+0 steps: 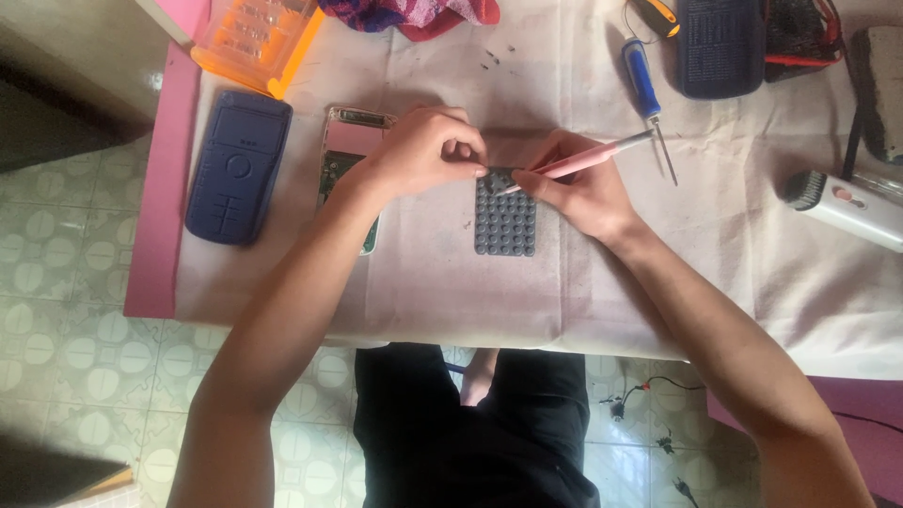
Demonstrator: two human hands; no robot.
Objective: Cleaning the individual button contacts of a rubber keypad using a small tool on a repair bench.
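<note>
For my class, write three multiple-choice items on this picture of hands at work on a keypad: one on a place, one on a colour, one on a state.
1. Where does the dark blue remote casing lie?
A. left of the grey rubber keypad
B. on top of it
C. on the floor

2. What colour is the handle of the thin tool in the right hand?
A. green
B. pink
C. black

3. What is the left hand doing?
A. hanging off the table
B. holding a screwdriver
C. resting fingertips on the keypad's top edge

Key: 1 A, the casing sits near the left table edge; 2 B, the handle is pink; 3 C, its fingers meet the keypad.
</note>
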